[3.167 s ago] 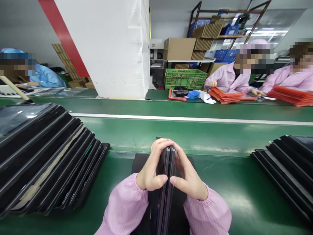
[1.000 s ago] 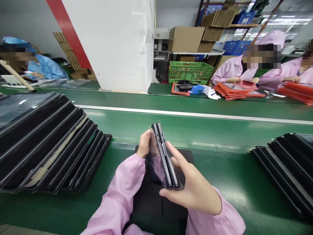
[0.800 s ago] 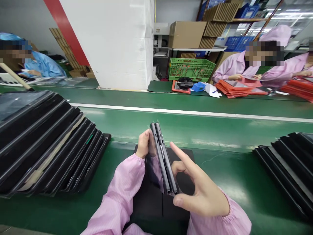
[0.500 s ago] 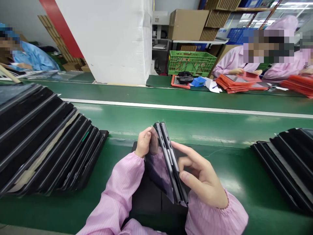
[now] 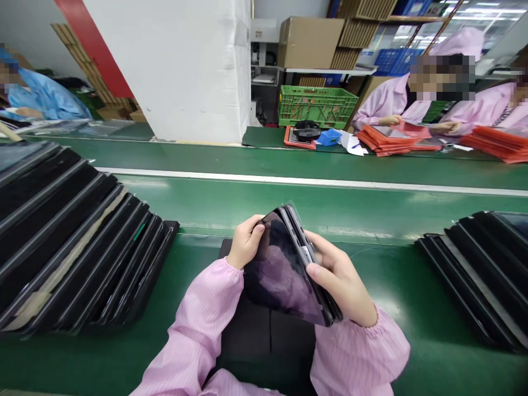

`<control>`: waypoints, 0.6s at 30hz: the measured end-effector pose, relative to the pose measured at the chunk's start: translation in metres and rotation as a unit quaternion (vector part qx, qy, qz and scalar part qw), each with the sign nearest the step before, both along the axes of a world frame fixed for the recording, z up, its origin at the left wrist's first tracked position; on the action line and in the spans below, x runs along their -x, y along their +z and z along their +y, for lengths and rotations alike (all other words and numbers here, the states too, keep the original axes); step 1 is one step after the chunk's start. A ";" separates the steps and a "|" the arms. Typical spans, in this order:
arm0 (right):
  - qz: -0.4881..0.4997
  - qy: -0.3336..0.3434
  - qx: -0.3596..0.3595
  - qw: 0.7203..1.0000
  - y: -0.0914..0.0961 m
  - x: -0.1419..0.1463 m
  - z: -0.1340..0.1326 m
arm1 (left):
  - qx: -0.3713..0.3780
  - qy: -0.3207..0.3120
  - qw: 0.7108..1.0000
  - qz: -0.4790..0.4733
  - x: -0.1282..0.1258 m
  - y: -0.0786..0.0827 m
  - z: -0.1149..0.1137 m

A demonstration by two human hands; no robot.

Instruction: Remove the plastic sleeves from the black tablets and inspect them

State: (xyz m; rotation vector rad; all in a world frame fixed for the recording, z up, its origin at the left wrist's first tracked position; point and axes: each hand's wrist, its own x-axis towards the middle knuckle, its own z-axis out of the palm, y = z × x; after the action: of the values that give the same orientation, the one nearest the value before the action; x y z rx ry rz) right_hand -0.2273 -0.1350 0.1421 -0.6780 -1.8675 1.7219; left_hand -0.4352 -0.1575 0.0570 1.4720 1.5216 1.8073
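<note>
Between my hands are two dark tablets held together, tilted, with port slots along the edge facing up. The front one has a glossy screen that reflects my pink sleeves. My left hand grips their upper left edge, thumb on the screen side. On the right edge, my right hand is closed round both, its thumb near a small white label. Below them a black folder-like pad lies on the green bench, partly hidden by the tablets and my arms.
A long leaning row of black cased tablets stands at the left, another row at the right. Across the green bench, people in pink handle orange sleeves. A green crate and a white pillar stand beyond.
The tablets have turned so the glossy screen faces me more. My right hand, earlier with fingers spread beside the edge, has closed round them. My left hand keeps its grip.
</note>
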 end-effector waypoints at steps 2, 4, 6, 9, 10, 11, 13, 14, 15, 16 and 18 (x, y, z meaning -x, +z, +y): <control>-0.027 0.014 -0.031 0.999 0.004 -0.004 0.004 | 0.003 0.003 1.000 0.015 -0.001 0.001 -0.001; -0.058 0.036 -0.078 0.995 0.009 -0.010 0.007 | 0.011 0.006 0.999 0.035 -0.006 0.001 -0.002; -0.114 0.045 -0.127 0.984 0.014 -0.018 0.010 | 0.017 0.007 0.998 0.058 -0.013 0.002 -0.001; -0.183 0.006 -0.155 0.971 0.019 -0.027 0.012 | 0.027 -0.025 0.996 0.077 -0.020 0.002 0.002; -0.182 -0.009 -0.139 0.973 0.019 -0.029 0.013 | 0.036 -0.033 0.997 0.067 -0.020 0.001 0.002; -0.171 -0.023 -0.112 0.979 0.017 -0.029 0.016 | 0.053 -0.026 0.998 0.033 -0.017 -0.001 0.002; -0.139 -0.047 -0.042 0.988 0.012 -0.029 0.024 | 0.103 0.035 0.990 -0.087 -0.008 -0.009 -0.003; -0.124 -0.059 -0.012 0.990 0.008 -0.029 0.029 | 0.132 0.081 0.975 -0.161 -0.002 -0.015 -0.007; -0.112 -0.071 0.011 0.991 0.003 -0.030 0.034 | 0.157 0.119 0.956 -0.217 0.004 -0.021 -0.012; -0.099 -0.085 0.027 0.991 -0.001 -0.031 0.040 | 0.175 0.143 0.939 -0.258 0.009 -0.028 -0.018; -0.070 -0.109 0.052 0.990 -0.009 -0.033 0.048 | 0.197 0.149 0.917 -0.312 0.014 -0.037 -0.032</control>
State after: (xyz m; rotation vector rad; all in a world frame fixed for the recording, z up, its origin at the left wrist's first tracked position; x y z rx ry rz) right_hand -0.1941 -0.0868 0.1331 -1.0294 -1.7287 1.6745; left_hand -0.4495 -0.1893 0.0201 0.4241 1.6717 1.7424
